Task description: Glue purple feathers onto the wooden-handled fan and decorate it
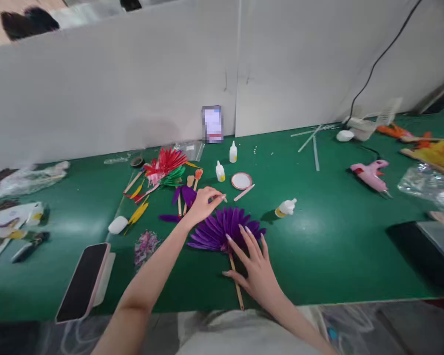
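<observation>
A purple feather fan (222, 229) with a thin wooden handle (238, 288) lies on the green table in front of me. My right hand (255, 264) rests over its right side, fingers spread, with the fingertips on the feathers and the thumb by the handle. Above the fan's upper left edge, my left hand (206, 201) is closed in a pinch. A small pale tip shows at its fingers, too small to name. Loose purple feathers (176, 195) lie left of that hand, partly hidden by it. A white dish with a red rim (241, 173) and a flat stick (244, 193) are just beyond.
White glue bottles (220, 171) stand near the dish, and another bottle (285, 208) is right of the fan. Red feathers (170, 161) lie at back left. A phone (85, 281) is at front left, a pink glue gun (370, 175) at right. A wall (163, 79) borders the back.
</observation>
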`<state>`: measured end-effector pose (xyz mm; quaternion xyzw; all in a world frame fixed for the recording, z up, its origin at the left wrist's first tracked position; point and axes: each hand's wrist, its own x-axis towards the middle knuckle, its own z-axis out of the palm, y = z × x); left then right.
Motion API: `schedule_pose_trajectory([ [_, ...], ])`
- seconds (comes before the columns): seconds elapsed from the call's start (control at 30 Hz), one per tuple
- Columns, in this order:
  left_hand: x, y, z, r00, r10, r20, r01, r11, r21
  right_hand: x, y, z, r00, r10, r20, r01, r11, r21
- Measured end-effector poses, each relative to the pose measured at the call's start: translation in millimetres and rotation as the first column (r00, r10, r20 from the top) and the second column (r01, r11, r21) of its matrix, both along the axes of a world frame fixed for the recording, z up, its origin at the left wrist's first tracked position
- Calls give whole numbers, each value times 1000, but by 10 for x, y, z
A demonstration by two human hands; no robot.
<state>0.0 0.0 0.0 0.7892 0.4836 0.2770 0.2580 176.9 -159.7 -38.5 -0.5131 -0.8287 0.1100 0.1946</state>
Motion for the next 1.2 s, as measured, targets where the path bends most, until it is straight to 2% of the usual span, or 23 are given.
schedule_pose_trajectory([
  [0.1,-139,-126,-26,991,134,20,-134,991,22,5,-18,21,1000,10,-3,-10,1000,17],
  [0.23,-314,-341,-82,939,338,57,-341,939,43,24,12,120,986,167,7,-167,986,5],
  [0.37,-471,-584,-135,886,459,71,-459,888,-17,59,155,246,930,367,-5,-367,930,-39],
  [0.53,-637,-851,-161,807,587,60,-583,809,-68,60,385,309,830,555,-54,-557,826,-83],
  [0.7,-756,-1009,-187,757,650,71,-645,760,-82,-26,542,296,719,690,-78,-694,711,-110],
  [0.83,-826,-1059,-241,714,694,93,-687,720,-100,-97,643,293,651,755,-76,-758,643,-111],
  [1.2,-844,-1040,-285,694,710,120,-711,702,-43,-233,804,276,491,868,-71,-871,488,-51],
])
